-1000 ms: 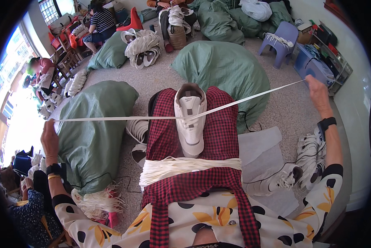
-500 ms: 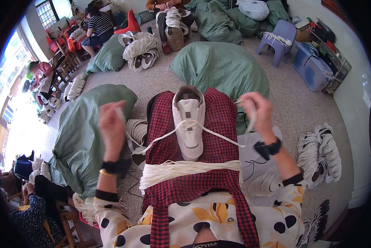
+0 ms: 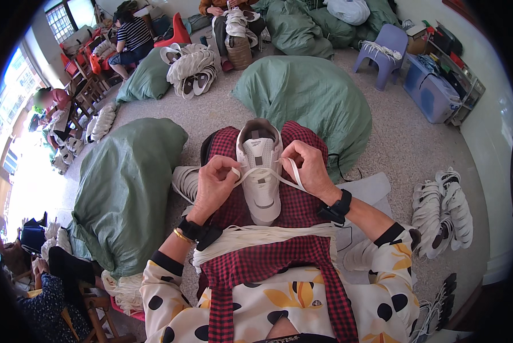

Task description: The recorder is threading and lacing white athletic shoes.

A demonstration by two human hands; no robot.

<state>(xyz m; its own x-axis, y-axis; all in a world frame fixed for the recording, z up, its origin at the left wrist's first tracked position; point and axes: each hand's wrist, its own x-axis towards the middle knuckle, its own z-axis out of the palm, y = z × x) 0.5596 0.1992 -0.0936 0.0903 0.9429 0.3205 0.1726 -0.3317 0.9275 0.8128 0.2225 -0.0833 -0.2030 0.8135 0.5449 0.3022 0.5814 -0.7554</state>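
A white sneaker point(image 3: 260, 188) rests on my lap over a red-and-black checked apron point(image 3: 302, 208), its toe pointing toward me. One white shoelace point(image 3: 260, 171) crosses the lower part of its tongue and runs out to both sides. My left hand point(image 3: 215, 182) pinches the lace close to the shoe's left side. At the right side, my right hand point(image 3: 308, 167) grips the other end near the eyelets, and a loop of lace hangs below the fingers. A bundle of white laces point(image 3: 262, 231) lies across my lap below the toe.
Large green sacks point(image 3: 132, 188) stand at left and ahead point(image 3: 305, 97). Stacked white shoes point(image 3: 442, 214) lie on the floor at right, more point(image 3: 193, 68) beyond. A purple chair point(image 3: 382, 54) and a plastic bin point(image 3: 430, 91) stand far right. Several people sit working nearby.
Both hands have come down and inward from wide apart to the two sides of the shoe. The lace, earlier drawn out to the sides, now bends close to the shoe.
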